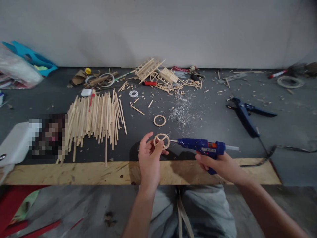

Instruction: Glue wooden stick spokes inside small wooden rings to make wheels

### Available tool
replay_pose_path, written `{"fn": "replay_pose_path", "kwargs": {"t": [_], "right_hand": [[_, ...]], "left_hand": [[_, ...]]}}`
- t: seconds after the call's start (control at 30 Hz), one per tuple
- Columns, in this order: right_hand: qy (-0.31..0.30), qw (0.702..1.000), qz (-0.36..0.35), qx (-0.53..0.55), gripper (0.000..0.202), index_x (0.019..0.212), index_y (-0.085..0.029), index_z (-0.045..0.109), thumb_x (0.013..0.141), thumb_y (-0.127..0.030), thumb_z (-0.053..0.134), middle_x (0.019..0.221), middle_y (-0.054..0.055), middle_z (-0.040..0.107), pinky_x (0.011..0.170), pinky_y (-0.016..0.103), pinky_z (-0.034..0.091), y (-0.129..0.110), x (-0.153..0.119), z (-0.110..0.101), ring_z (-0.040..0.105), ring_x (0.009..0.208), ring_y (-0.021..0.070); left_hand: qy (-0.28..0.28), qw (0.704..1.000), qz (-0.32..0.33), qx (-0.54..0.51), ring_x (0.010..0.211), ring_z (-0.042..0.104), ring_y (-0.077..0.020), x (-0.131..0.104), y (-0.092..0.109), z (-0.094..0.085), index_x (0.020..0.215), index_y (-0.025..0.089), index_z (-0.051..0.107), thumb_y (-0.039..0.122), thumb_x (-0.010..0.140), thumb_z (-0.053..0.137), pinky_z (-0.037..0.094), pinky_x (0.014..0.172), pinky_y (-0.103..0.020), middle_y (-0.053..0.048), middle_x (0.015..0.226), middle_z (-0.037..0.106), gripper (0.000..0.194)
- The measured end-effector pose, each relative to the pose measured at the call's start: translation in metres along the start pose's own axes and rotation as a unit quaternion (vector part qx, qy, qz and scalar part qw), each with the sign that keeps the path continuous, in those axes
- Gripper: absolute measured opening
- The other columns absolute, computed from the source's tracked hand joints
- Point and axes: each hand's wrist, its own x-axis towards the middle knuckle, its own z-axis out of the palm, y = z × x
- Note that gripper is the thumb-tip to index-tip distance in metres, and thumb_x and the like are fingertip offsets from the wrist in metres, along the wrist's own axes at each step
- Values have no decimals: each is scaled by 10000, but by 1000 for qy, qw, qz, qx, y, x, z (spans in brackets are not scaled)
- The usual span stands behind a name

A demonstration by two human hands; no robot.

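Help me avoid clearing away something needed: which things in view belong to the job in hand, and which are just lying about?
Seem to belong:
spoked wooden ring, in the left hand
blue glue gun, in the right hand
plain wooden ring
wooden sticks
dark blue cutter, perhaps

Seem just lying about:
small white case
yellow cap
pale coil at far right

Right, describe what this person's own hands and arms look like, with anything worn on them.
The left hand and right hand are ungloved. No ring, watch or bracelet shows, nor any sleeve, cable or clear marking on either visible forearm.
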Motion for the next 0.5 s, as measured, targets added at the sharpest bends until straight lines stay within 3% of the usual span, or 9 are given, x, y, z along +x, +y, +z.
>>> {"fn": "replay_pose_path", "kwargs": {"t": [0.1,0.2,0.33,0.5], "right_hand": [[13,998,-20,57,317,719,-161,581,784,-471,577,553,5,563,533,246,421,-3,3,-1,536,553,129],[67,989,-45,127,293,862,-171,613,754,-443,630,651,13,628,565,248,458,-14,7,9,592,602,141],[139,970,-67,187,304,831,-167,612,687,-425,685,739,30,649,602,276,500,-28,15,33,609,624,154],[209,955,-73,196,323,859,-168,624,680,-431,678,797,51,674,612,292,499,-30,22,49,606,634,166]], "left_hand": [[4,999,-24,-38,627,581,-101,1,2,-1,1004,195,587,216,670,733,508,496,-204,9,773,612,365],[-9,996,-59,-70,618,576,-90,-2,5,1,885,173,616,203,655,740,500,505,-190,13,745,608,264],[-32,988,-119,-89,574,562,-73,-10,9,8,788,137,625,207,652,739,483,502,-168,7,689,619,190],[-68,977,-161,-119,585,588,-92,-15,12,12,825,105,652,235,704,700,509,500,-176,-36,716,648,184]]}}
